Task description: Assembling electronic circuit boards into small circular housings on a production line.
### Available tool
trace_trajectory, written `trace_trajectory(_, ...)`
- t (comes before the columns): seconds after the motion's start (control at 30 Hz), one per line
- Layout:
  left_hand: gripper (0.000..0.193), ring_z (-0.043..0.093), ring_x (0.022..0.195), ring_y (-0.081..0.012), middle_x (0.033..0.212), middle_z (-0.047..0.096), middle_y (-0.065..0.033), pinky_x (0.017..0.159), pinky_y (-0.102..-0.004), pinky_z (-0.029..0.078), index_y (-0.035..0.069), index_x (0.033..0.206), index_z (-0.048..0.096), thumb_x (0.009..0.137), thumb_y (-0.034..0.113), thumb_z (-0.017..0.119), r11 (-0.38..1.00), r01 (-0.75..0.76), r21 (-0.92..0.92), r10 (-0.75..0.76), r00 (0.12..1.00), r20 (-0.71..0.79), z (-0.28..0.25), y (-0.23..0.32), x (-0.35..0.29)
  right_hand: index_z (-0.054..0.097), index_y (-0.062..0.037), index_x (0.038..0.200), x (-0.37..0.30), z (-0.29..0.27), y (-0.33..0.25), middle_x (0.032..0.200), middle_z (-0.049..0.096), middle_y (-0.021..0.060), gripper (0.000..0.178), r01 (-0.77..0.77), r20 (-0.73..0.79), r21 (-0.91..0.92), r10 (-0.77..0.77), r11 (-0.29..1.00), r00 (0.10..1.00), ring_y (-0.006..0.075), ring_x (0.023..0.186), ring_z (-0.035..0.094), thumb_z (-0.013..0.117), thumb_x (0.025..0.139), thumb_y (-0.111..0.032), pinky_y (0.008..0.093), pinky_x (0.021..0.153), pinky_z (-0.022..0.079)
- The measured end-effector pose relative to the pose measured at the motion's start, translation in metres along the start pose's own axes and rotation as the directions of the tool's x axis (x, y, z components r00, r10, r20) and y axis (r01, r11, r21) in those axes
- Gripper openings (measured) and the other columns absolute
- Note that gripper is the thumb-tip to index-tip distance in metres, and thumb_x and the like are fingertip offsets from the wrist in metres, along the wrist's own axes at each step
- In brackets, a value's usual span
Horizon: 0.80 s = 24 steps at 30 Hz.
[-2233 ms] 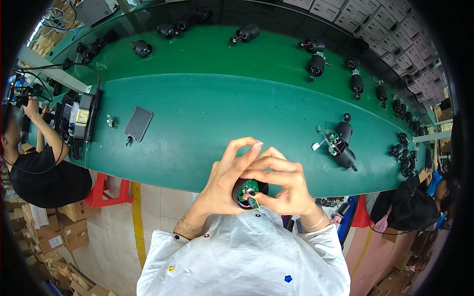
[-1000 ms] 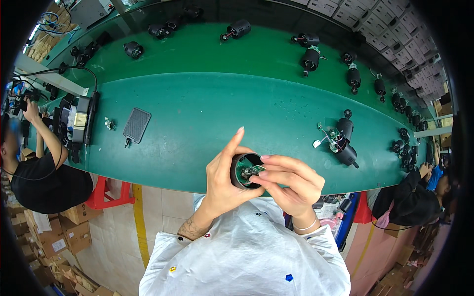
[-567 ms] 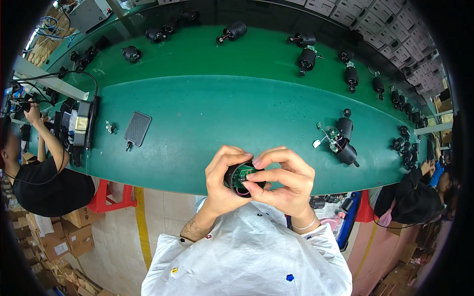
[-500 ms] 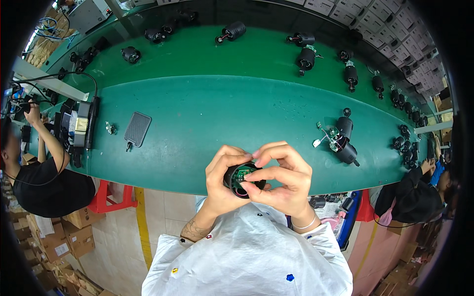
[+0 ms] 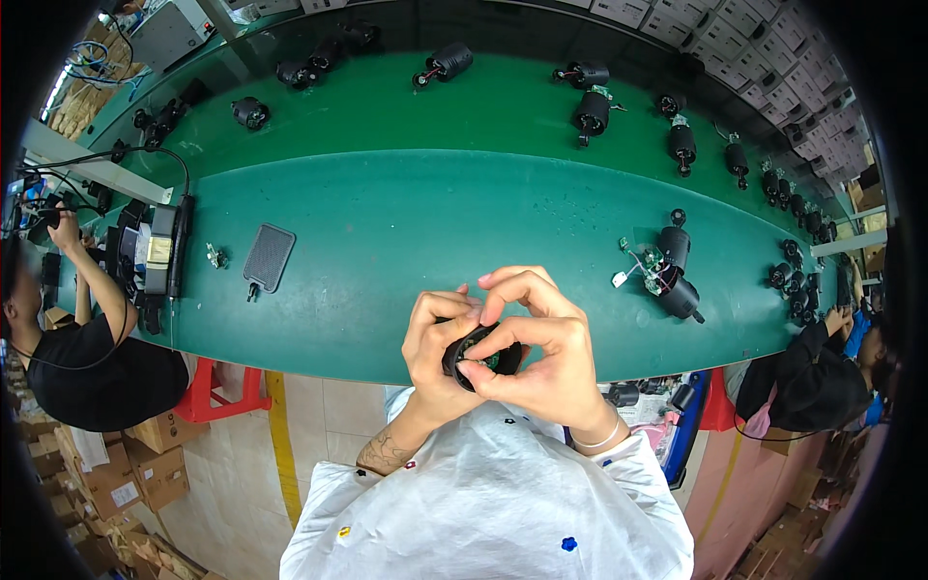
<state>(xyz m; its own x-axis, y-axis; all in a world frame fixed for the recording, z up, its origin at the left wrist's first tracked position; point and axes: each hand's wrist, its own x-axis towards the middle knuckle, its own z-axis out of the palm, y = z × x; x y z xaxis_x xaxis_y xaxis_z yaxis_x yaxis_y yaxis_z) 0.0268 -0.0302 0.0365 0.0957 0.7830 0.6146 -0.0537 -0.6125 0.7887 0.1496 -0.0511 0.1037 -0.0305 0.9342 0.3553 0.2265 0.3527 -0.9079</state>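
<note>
At the near edge of the green bench (image 5: 406, 217), we see 1 black housing (image 5: 509, 361). Around its side, the left hand (image 5: 433, 360) curls its fingers closely. At its mouth, the right hand (image 5: 543, 358) holds thumb and forefinger nearly together, its other fingers bent and slightly spread; whether the tips pinch the green board (image 5: 492, 359) inside, we cannot tell. Nearest on the right, we count 2 more housings (image 5: 675, 249); well to the left, 1 grey pad (image 5: 269, 257) and 1 loose board (image 5: 216, 255).
</note>
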Motion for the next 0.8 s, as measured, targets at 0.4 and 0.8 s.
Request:
trace_trajectory(0.4,0.052,0.056,0.085,-0.0248,0.093,0.056,-0.0095,0.082,-0.0442,0.052,0.008,0.106,0.056,0.060,0.005,0.080,1.000,0.002,-0.001,-0.003,0.994,-0.110,0.003,-0.003,-0.002,0.066,-0.0061,0.064,-0.005,0.001,-0.001,0.108,0.055,0.0068,0.011,0.009,0.065,-0.118,-0.001,0.993,0.998,0.0287,0.114,0.049,0.076,0.063,-0.003,0.0368,0.089,0.046)
trace_trajectory(0.8,0.050,0.055,0.085,-0.0253,0.096,0.057,-0.0090,0.076,-0.0419,0.051,0.010,0.107,0.058,0.061,0.006,0.078,0.944,-0.166,0.286,0.180,0.983,-0.024,0.000,-0.003,0.004,0.045,-0.0084,0.118,-0.006,0.015,0.021,0.135,0.044,0.0158,0.065,-0.405,0.179,0.712,0.410,0.573,0.894,0.0275,0.116,0.048,0.071,0.062,0.010,0.0390,0.100,0.039)
